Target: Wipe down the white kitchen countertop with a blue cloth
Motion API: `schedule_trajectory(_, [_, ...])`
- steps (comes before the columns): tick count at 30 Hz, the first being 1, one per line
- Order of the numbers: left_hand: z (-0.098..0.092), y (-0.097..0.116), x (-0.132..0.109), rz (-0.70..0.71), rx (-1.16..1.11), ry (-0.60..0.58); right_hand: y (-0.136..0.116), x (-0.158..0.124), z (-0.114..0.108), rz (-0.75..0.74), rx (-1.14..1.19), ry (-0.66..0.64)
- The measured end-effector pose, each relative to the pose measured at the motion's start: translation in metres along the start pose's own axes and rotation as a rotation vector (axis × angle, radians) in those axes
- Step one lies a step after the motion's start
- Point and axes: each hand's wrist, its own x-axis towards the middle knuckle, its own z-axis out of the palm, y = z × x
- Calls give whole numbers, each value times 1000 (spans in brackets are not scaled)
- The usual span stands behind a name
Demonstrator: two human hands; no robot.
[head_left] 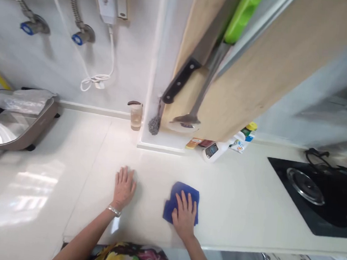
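Note:
A folded dark blue cloth (170, 205) lies on the white countertop (230, 205) in front of me. My right hand (183, 217) rests flat on top of it, fingers spread and pressing it down, with the thumb at its left part. To the left, my left hand (124, 188) lies palm down on the bare counter, fingers stretched out and holding nothing. A silver bracelet (113, 210) circles my left wrist.
A glass (136, 118) stands by the wall corner, with a steel scrubber (154, 125) hanging beside it. A knife (181, 81) and a green-handled ladle (205, 88) hang overhead. Bottles (216, 151) stand behind; an electric pan (22, 132) is left, a black cooktop (315, 213) right.

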Motion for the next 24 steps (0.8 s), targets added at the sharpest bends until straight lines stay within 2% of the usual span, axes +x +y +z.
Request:
schedule_trajectory(4, [-7,-13,-12,13,-196,12,-69,19,5,-73,91,-2])
schedule_trajectory(8, [-28,-20,-24,82,-446,76,-145,43,10,-68,206,86])
schedule_trajectory(10, [-39,-19,-26,143,-529,97,-174,56,12,-143,299,93])
schedule_trajectory(12, [-47,-16,-25,214,-566,91,-190,66,13,-287,440,59])
schedule_trajectory(14, [-48,-10,-24,279,-546,72,-189,71,13,-358,618,50])
schedule_trajectory(15, [-46,-7,-24,302,-508,58,-181,71,14,-335,704,73])
schedule_trajectory(18, [-31,5,-27,301,-295,-8,-136,52,14,-136,828,236])
schedule_trajectory(21, [-17,14,-32,267,-76,-79,-82,18,16,-43,689,326])
schedule_trajectory(24, [-13,11,-28,265,14,-104,-44,-9,23,-25,528,307])
